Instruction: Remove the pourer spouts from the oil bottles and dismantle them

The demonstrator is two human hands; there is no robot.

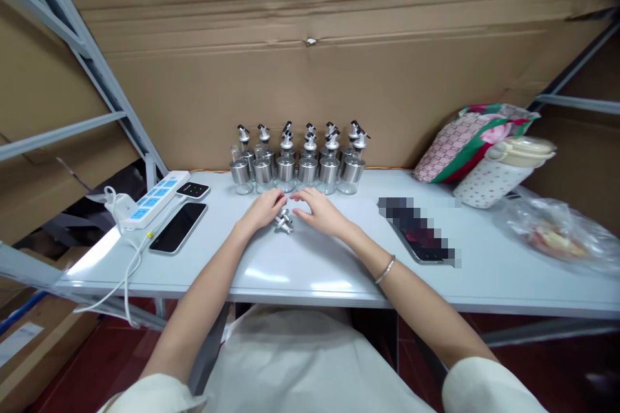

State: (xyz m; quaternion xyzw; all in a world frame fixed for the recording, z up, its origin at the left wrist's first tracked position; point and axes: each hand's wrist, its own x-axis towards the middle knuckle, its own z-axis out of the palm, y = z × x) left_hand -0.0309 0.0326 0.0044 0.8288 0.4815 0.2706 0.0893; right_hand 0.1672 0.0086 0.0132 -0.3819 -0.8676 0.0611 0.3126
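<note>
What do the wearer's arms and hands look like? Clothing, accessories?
Left hand and right hand ungloved, forearms bare. Thin silver-coloured bangle on the right arm, none seen on the left. Off-white left sleeve and right sleeve, no markings visible.

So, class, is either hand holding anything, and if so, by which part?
The right hand holds nothing visible, its thumb and fingers apart. The left hand is beside the small silvery pieces; whether it grips one cannot be told.
</note>
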